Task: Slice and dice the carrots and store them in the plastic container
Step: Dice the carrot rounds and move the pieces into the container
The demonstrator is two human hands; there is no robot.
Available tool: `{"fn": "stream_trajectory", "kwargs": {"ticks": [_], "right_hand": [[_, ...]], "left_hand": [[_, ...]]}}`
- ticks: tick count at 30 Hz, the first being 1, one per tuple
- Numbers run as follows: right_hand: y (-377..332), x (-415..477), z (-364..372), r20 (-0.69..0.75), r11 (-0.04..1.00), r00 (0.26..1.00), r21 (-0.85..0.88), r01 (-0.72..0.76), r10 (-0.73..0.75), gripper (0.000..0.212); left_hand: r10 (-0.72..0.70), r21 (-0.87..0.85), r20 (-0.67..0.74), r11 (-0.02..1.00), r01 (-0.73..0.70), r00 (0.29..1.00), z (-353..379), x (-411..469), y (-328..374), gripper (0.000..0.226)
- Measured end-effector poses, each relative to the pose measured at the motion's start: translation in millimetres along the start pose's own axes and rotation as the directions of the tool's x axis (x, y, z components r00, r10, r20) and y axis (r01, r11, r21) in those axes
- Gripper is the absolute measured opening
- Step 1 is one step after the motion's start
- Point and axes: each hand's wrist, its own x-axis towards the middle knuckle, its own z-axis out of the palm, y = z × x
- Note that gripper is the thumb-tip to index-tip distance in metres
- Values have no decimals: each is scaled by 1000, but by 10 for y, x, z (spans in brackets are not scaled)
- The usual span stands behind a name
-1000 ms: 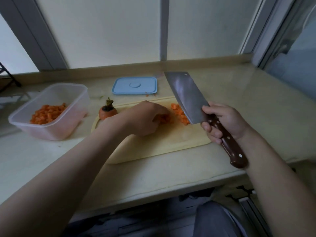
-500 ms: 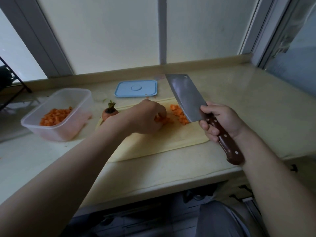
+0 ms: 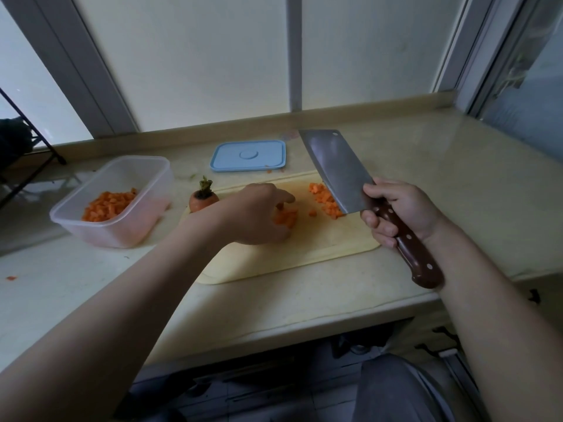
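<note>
Clear rectangular plastic container [image 3: 158,178] is sitting left of the pale cutting board [image 3: 304,248], holding orange carrot dice [image 3: 108,205].
Left hand [image 3: 256,213] is curling over a small board pile [image 3: 286,219], grasp unclear; right hand [image 3: 396,208] is gripping the brown-handled steel cleaver [image 3: 335,172]. Flat blue plastic lid [image 3: 248,155] is lying behind.

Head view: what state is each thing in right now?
plastic container, open, part-filled with diced carrot.
lid, off, flat on counter.
cleaver, gripped by right hand, blade over cutting board.
left hand, curled over carrot pieces; grip hidden.
carrot top, uncut, at the board's left end.
diced pile, loose on board.
</note>
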Motion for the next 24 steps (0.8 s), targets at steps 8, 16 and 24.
{"fn": "stream_trajectory", "kwargs": {"ticks": [8, 16, 24], "right_hand": [[-1, -3, 5, -7, 1000, 1000, -2, 1, -1, 20], [-8, -17, 14, 4, 1000, 1000, -11, 5, -5, 21], [-10, -22, 5, 10, 1000, 1000, -2, 6, -6, 15]], "left_hand": [[7, 0, -18, 1000, -7, 1000, -18, 22, 78, 36], [-29, 5, -27, 1000, 29, 999, 0, 42, 20, 35], [-384, -1000, 1, 7, 4, 923, -25, 138, 284, 31]]}}
